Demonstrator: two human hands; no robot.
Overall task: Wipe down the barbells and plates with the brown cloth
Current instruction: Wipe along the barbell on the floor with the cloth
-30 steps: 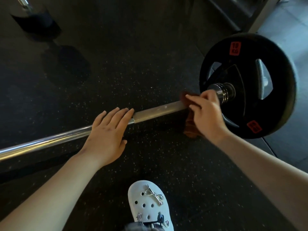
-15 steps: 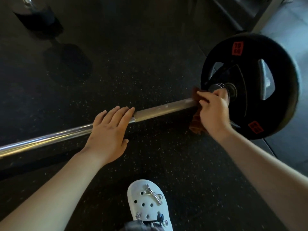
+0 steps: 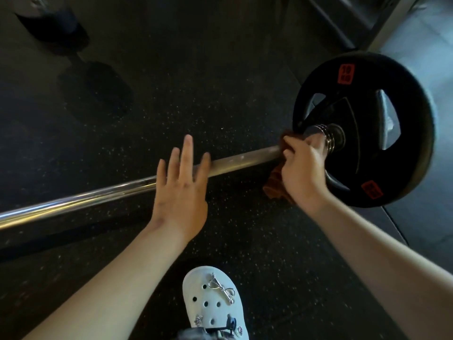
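A steel barbell (image 3: 245,159) lies across the dark floor from lower left to right. A black plate (image 3: 414,123) with red labels sits on its right end, behind a ribbed collar (image 3: 329,138). My right hand (image 3: 302,168) grips the brown cloth (image 3: 275,185) around the bar right beside the collar; part of the cloth hangs below the bar. My left hand (image 3: 182,185) is over the bar's middle with fingers straight and spread, slightly blurred; whether it touches the bar is unclear.
Dark speckled rubber floor (image 3: 208,82) all around. A dark object on a metal post (image 3: 52,23) stands at the upper left. A rack frame (image 3: 362,23) runs along the upper right. My white clog (image 3: 213,303) is below the bar.
My right hand slid the cloth rightward along the bar up to the collar. My left hand's fingers lifted and spread, where before they lay together on the bar.
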